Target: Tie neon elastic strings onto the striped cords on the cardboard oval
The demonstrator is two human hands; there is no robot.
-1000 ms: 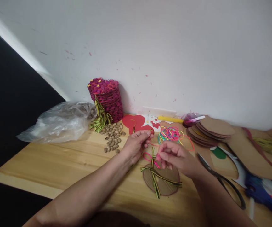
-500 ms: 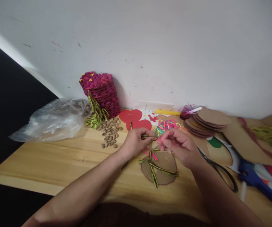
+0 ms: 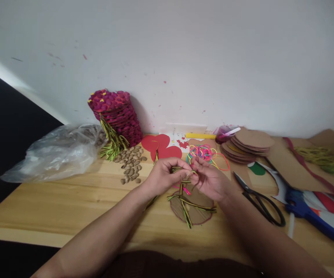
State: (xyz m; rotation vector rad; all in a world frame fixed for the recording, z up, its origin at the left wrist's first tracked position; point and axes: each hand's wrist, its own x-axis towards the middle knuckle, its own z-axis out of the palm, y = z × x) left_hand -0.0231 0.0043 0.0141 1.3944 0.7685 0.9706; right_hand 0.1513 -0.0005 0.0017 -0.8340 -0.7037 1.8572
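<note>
My left hand (image 3: pixel 168 175) is closed on a bundle of yellow-green and dark yarn strands (image 3: pixel 178 168). Fingertips of my right hand (image 3: pixel 209 179) pinch the end of that same bundle, close against the left fingertips. Just below them a round cardboard disc (image 3: pixel 197 218) with a dark purple rim lies on the table. More short lengths of the striped yarn (image 3: pixel 197 203) cross over the disc. A bit of pink cord (image 3: pixel 186 190) shows at its upper edge. The exact finger grip on the strands is partly hidden.
Black scissors (image 3: pixel 259 200) and a blue-handled tool (image 3: pixel 314 216) lie right, near stacked cardboard discs (image 3: pixel 249 143). Behind my hands are red paper shapes (image 3: pixel 168 148) and tangled colourful cord (image 3: pixel 200 152). Leftward are brown shells or nuts (image 3: pixel 130 164), a plastic bag (image 3: pixel 57 154) and a purple-pink box (image 3: pixel 116 116).
My right hand has come in to the left fingertips and now pinches the yarn end. The view has shifted slightly, so the table things sit a little further left.
</note>
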